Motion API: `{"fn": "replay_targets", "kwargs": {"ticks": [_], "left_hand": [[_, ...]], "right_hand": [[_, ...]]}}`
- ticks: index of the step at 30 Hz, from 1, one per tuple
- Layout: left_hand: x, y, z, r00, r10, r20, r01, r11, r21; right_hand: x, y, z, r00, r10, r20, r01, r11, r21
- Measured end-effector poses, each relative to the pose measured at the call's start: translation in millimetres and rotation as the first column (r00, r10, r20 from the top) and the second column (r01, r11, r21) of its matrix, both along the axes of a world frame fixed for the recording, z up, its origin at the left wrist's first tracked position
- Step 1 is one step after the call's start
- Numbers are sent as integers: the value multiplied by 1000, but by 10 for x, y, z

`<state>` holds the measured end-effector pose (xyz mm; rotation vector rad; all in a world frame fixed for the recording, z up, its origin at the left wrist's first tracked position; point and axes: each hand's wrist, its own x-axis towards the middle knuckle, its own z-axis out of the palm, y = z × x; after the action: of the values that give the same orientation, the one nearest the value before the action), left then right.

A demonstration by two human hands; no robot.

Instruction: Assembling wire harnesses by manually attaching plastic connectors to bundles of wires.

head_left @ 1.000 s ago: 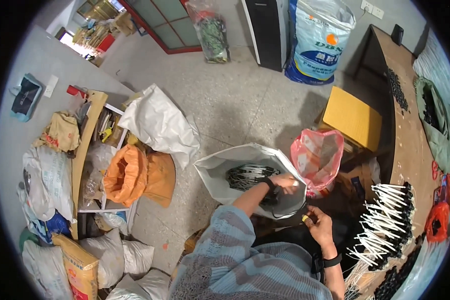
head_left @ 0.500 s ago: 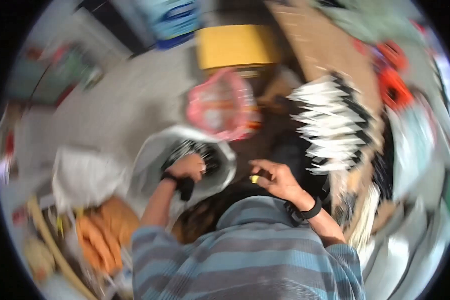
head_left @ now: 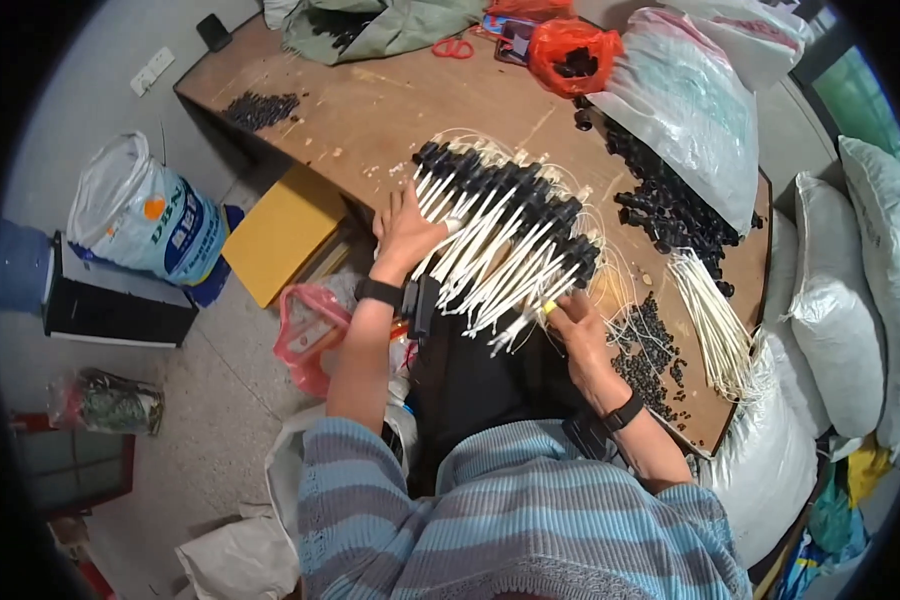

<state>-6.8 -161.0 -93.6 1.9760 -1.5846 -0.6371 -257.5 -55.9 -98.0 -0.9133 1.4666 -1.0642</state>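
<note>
A wide row of white wires [head_left: 480,270] with black cylindrical fittings [head_left: 505,190] at their far ends lies at the table's near edge, the loose ends toward me. My left hand [head_left: 407,235] rests at the row's left end, fingers spread and thumb stretched over the wires; a pale wrap covers the thumb tip. At the right end, my right hand [head_left: 580,335] touches the nearest wires, its thumb with a yellow band apart from the fingers. Some right fingertips are hidden by the wires. Dark bands circle both wrists.
Black fittings [head_left: 660,190] spill from a white woven sack [head_left: 685,110] on the brown table [head_left: 370,120]. Small black parts [head_left: 645,350] and a white wire bundle [head_left: 710,320] lie at right. Left of the table are a yellow box [head_left: 285,235] and pink bag [head_left: 305,340].
My left hand has come out of the white sack of dark pieces and reached the wire row. My view has turned toward the table, and my right hand has moved to the row's right end.
</note>
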Motion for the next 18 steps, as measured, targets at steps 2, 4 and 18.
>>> {"fn": "replay_targets", "kwargs": {"ticks": [2,4,18], "left_hand": [[-136,10,-100,995,-10,97,11,1000,-13],[-340,96,-229,972,3,237,8,999,-46],[-438,-145,-414,901,-84,-425,49,994,-93]], "right_hand": [[105,-146,44,990,32,137,-44,995,84],[301,-307,59,966,-39,256,12,994,109],[675,-1073,-234,583,-48,811,-127,981,150]]}}
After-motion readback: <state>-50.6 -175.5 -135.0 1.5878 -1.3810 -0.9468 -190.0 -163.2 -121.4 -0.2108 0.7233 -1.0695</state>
